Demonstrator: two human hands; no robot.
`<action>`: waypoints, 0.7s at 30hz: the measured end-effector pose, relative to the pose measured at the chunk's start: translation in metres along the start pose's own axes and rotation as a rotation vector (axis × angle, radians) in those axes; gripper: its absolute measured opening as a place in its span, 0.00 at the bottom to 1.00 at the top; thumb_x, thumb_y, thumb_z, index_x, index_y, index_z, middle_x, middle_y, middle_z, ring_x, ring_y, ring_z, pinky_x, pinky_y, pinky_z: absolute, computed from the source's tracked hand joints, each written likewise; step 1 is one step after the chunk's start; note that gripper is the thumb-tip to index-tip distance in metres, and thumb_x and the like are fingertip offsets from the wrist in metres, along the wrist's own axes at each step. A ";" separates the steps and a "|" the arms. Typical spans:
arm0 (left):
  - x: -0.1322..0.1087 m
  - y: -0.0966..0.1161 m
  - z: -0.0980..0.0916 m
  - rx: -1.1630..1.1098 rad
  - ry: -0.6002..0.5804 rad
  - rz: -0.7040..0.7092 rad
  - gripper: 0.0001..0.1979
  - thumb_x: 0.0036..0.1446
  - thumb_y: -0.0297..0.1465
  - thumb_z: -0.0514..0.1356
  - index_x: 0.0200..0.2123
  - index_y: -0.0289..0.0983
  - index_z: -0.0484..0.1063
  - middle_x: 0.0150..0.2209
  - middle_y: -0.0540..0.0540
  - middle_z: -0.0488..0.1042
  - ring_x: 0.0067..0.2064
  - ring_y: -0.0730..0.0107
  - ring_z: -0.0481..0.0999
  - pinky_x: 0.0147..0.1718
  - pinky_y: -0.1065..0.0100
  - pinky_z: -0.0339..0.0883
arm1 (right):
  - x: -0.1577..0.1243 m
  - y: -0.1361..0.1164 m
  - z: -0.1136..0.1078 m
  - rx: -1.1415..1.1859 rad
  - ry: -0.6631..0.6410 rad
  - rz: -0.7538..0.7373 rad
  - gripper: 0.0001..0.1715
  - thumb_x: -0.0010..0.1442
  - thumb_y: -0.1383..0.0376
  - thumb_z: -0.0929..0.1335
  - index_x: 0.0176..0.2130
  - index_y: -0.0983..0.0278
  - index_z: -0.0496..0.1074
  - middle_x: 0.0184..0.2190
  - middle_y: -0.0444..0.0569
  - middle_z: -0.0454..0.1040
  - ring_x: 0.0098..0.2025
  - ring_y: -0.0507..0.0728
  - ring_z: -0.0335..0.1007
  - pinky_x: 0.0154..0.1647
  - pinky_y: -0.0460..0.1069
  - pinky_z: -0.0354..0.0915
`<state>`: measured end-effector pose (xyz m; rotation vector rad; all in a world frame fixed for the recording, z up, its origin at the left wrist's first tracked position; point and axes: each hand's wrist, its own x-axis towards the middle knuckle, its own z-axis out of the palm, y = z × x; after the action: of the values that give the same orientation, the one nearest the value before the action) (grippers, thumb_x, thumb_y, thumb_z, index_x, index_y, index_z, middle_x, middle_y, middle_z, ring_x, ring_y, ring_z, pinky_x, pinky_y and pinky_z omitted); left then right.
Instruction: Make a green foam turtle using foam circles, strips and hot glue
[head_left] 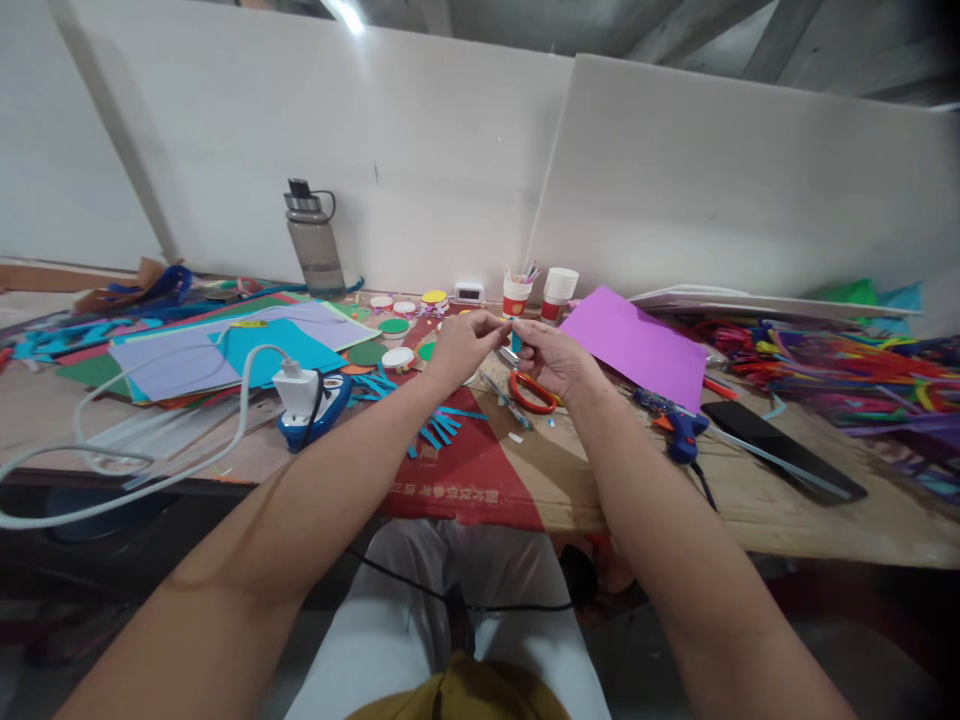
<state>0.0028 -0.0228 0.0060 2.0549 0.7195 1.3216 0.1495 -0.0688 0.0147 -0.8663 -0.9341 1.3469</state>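
Left hand: the left hand (465,350) is up over the table, its thumb and pointing finger bent together at the tips
Right hand: the right hand (553,358) is just beside it, fingers curled in, its tips meeting the other hand's tips
Grip: the finger ends come close together, but I cannot tell what either hand is pinching
Little blue bit: a blue bit (516,342) shows right under the meeting fingertips, between the two hands; I cannot tell if it is held
Scissors: the orange handle (533,394) is just under the right hand; I cannot tell if the fingers touch it
Blue strips: cut blue strips (435,430) lie in a messy bunch, near the left arm, partly on the red board (469,490)
Purple paper: a big purple sheet (637,345) is to the right of the hands
Glue gun: a blue glue gun (684,435) lies near the purple sheet's low corner, beside a long black flat thing (772,450)
Plug: a white plug (295,390) sits on a blue box (330,400), left of the strips
Back: a grey bottle (315,250), a small white clock (470,292) and red and white paper cups (559,290) stand near the wall (450,150)
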 end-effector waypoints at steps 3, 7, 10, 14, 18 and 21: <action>0.001 0.001 0.000 -0.025 0.002 -0.029 0.17 0.56 0.43 0.64 0.27 0.34 0.75 0.29 0.44 0.80 0.31 0.71 0.77 0.33 0.71 0.68 | 0.001 0.000 -0.001 -0.013 -0.001 -0.007 0.14 0.47 0.64 0.79 0.32 0.65 0.74 0.20 0.38 0.66 0.18 0.42 0.51 0.15 0.38 0.49; 0.002 0.000 0.000 -0.046 0.000 -0.069 0.17 0.54 0.43 0.64 0.27 0.34 0.75 0.29 0.44 0.80 0.31 0.71 0.76 0.33 0.70 0.67 | 0.003 0.002 -0.003 -0.008 -0.009 -0.014 0.17 0.44 0.62 0.80 0.30 0.65 0.74 0.20 0.37 0.66 0.19 0.42 0.52 0.16 0.38 0.50; 0.002 -0.001 -0.001 -0.056 -0.003 -0.100 0.16 0.54 0.42 0.64 0.27 0.34 0.75 0.29 0.44 0.80 0.31 0.71 0.76 0.34 0.70 0.67 | 0.003 0.003 -0.004 -0.023 -0.016 -0.003 0.18 0.42 0.62 0.80 0.29 0.65 0.73 0.20 0.37 0.67 0.19 0.43 0.52 0.16 0.39 0.49; 0.003 -0.001 -0.001 -0.043 -0.029 -0.110 0.15 0.54 0.40 0.64 0.25 0.34 0.75 0.28 0.44 0.79 0.30 0.71 0.75 0.34 0.70 0.66 | 0.003 0.002 -0.005 -0.052 0.005 0.001 0.17 0.42 0.63 0.80 0.28 0.65 0.73 0.19 0.37 0.66 0.19 0.43 0.52 0.16 0.40 0.48; 0.004 -0.002 -0.002 -0.035 -0.031 -0.119 0.15 0.53 0.41 0.64 0.25 0.34 0.76 0.27 0.45 0.78 0.30 0.72 0.74 0.34 0.70 0.65 | 0.003 0.002 -0.003 -0.060 0.032 -0.025 0.17 0.40 0.63 0.80 0.26 0.65 0.72 0.18 0.37 0.65 0.19 0.43 0.52 0.17 0.40 0.47; 0.004 -0.005 -0.002 -0.064 -0.041 -0.167 0.16 0.51 0.42 0.66 0.29 0.33 0.78 0.28 0.45 0.79 0.29 0.72 0.73 0.31 0.71 0.65 | 0.003 0.004 -0.003 -0.071 0.049 -0.058 0.19 0.38 0.61 0.81 0.26 0.65 0.72 0.17 0.37 0.65 0.19 0.43 0.52 0.17 0.40 0.48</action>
<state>0.0022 -0.0162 0.0058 1.9214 0.8010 1.1904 0.1507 -0.0660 0.0103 -0.9150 -0.9668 1.2441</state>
